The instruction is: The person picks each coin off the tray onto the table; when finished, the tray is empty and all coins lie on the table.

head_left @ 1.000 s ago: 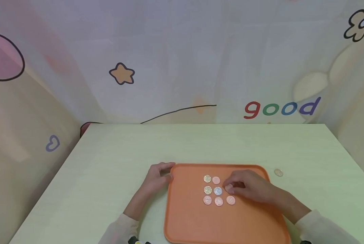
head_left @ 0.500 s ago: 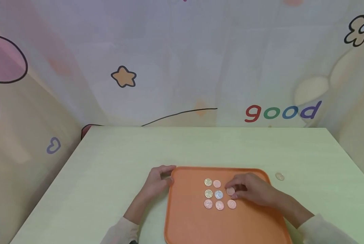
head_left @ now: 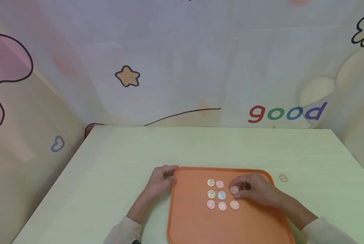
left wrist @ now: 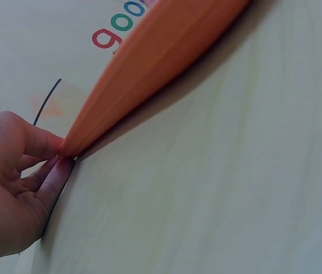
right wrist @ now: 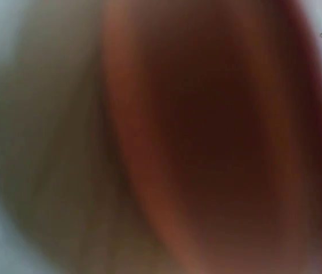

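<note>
In the head view, an orange tray (head_left: 230,225) lies on the table with several small coins in rows on it. A blue-silver coin (head_left: 221,195) sits mid-group, with a gold-coloured coin (head_left: 211,194) to its left; pinkish coins, such as this coin (head_left: 235,205), form the nearest row. My right hand (head_left: 258,190) pinches a pinkish coin (head_left: 234,190) between thumb and fingers, at the right end of the middle row. My left hand (head_left: 161,181) grips the tray's far left corner; the left wrist view shows its fingertips (left wrist: 64,162) against the rim. The right wrist view is badly blurred.
One more coin (head_left: 283,178) lies on the pale green table (head_left: 123,152), beyond the tray's far right corner. A printed cloth (head_left: 175,67) hangs behind the table and along both sides.
The coin at my right hand, mostly covered a second ago, now shows between finger and thumb and has shifted slightly away from the nearest row. The left hand stays on the tray corner.
</note>
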`<action>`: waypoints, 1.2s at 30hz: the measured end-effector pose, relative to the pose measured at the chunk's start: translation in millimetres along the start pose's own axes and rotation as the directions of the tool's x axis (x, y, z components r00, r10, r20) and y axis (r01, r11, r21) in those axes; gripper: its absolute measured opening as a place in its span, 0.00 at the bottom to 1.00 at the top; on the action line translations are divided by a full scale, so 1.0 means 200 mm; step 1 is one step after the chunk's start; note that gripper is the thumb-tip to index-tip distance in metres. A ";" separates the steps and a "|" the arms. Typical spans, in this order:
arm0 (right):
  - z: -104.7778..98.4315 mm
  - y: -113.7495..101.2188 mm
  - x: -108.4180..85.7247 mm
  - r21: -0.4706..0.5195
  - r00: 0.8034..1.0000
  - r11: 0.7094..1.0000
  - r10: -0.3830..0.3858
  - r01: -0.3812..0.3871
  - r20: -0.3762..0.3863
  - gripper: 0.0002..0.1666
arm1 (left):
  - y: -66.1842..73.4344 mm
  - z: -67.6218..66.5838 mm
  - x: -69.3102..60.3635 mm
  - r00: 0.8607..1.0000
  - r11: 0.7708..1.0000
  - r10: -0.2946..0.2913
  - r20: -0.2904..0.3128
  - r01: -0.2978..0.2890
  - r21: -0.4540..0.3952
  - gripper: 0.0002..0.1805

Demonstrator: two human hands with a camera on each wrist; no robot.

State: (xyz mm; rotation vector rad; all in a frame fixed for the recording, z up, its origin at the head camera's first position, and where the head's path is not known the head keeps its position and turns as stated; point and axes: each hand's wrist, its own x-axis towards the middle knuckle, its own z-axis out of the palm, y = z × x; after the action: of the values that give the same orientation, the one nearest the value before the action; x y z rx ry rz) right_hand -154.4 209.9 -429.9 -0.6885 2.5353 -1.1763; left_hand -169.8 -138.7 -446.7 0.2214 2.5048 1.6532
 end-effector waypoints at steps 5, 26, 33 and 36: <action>0.00 0.00 0.00 0.004 1.000 1.000 -0.001 0.001 -0.009 0.17 | 0.00 0.00 0.00 1.000 1.000 0.000 -0.005 0.000 0.007 0.27; -0.04 0.01 -0.02 0.037 0.999 0.999 0.033 -0.032 -0.027 0.21 | 0.00 0.00 0.00 1.000 1.000 -0.015 -0.020 0.015 -0.001 0.27; -0.10 0.01 -0.06 0.042 0.993 0.994 0.102 -0.099 -0.063 0.23 | -0.01 0.01 0.00 1.000 1.000 -0.017 -0.023 0.017 0.004 0.26; -0.12 0.02 -0.08 0.020 0.986 0.991 0.134 -0.133 -0.095 0.23 | -0.01 0.00 0.00 1.000 1.000 -0.019 -0.022 0.019 0.004 0.26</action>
State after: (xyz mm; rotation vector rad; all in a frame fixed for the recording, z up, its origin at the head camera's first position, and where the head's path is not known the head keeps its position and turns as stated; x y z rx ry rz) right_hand -153.3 236.1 -417.0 -0.4606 2.6036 -1.2059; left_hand -169.2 -138.6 -448.3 0.1796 2.5185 1.6526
